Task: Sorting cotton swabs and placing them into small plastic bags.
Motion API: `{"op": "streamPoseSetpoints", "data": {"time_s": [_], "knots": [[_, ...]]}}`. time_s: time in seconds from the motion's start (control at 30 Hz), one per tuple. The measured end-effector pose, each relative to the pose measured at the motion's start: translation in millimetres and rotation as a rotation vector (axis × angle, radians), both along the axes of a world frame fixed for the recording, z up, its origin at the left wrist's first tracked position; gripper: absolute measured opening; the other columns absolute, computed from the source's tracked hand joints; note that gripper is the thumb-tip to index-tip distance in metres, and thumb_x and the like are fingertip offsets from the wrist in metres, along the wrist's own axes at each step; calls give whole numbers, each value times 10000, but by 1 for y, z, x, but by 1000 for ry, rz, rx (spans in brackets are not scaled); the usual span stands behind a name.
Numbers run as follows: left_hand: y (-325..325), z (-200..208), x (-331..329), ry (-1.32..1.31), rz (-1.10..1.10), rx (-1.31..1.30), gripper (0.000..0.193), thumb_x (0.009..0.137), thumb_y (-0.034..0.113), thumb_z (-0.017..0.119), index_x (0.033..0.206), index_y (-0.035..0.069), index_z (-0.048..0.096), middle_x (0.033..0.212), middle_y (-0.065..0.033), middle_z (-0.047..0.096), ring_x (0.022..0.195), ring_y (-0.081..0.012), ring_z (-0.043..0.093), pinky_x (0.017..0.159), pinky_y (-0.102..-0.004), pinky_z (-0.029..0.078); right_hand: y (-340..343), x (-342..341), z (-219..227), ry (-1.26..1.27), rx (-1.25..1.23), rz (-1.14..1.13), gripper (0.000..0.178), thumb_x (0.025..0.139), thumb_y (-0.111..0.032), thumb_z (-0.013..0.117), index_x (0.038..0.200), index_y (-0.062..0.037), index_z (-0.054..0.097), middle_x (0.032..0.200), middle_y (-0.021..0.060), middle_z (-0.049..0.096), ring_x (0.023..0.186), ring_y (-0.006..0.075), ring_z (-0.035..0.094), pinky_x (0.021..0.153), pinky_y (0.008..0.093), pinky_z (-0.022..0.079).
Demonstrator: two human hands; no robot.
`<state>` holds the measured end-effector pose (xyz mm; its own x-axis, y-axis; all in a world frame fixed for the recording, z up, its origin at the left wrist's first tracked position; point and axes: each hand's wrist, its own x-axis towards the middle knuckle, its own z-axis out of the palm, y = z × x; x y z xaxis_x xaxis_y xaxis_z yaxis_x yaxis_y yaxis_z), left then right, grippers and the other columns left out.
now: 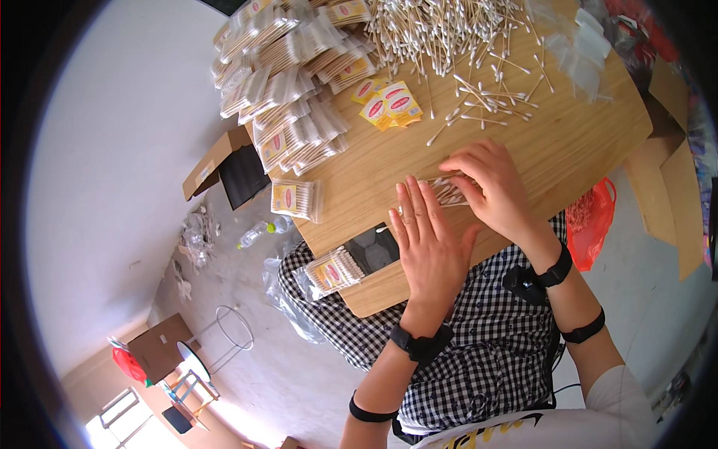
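Wooden table (366,176), rounded at the corners, over a grey floor (258,374). Left hand (434,254): grip wide, fingers straight, laid against the swabs (450,193). Right hand (493,187): grip curled over the same swabs; whether it pinches any cannot be told. The swabs lie between the hands, toward the table's near edge. Bare wood gives room leftward, as far as a single pack (295,200) at the left edge, and also rightward. Beyond the hands: cards (393,106), then a swab heap (437,34); stacked packs (280,86) far left; clear bags (582,60) far right.
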<state>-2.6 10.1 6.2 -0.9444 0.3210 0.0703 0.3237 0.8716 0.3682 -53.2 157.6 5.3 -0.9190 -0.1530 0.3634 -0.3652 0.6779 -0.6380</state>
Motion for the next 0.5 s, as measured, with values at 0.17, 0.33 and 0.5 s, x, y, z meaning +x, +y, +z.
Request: {"op": "streamPoseSetpoints", "data": {"time_s": [0.17, 0.33, 0.5], "knots": [[13, -14, 5, -15, 62, -82, 980, 894, 608, 519, 1464, -130, 216, 1550, -296, 207, 1465, -410, 172, 1178, -516, 172, 8, -9, -3, 9, 128, 13, 145, 765, 6, 657, 870, -74, 597, 854, 46, 596, 884, 257, 553, 834, 384, 427], [11, -16, 11, -18, 33, -92, 998, 883, 634, 508, 1460, -131, 230, 1546, -295, 221, 1462, -406, 187, 1174, -513, 192, 36, -23, -2, 54, 250, -112, 114, 795, -10, 643, 881, -74, 603, 867, 51, 598, 904, 270, 557, 862, 394, 424], [7, -18, 11, -8, 30, -94, 1013, 869, 637, 530, 1464, -124, 226, 1543, -293, 230, 1460, -404, 197, 1172, -516, 200, 39, -1, 16, 24, 82, 60, 139, 803, -59, 673, 935, -74, 635, 924, 38, 626, 947, 267, 565, 877, 390, 426]]}}
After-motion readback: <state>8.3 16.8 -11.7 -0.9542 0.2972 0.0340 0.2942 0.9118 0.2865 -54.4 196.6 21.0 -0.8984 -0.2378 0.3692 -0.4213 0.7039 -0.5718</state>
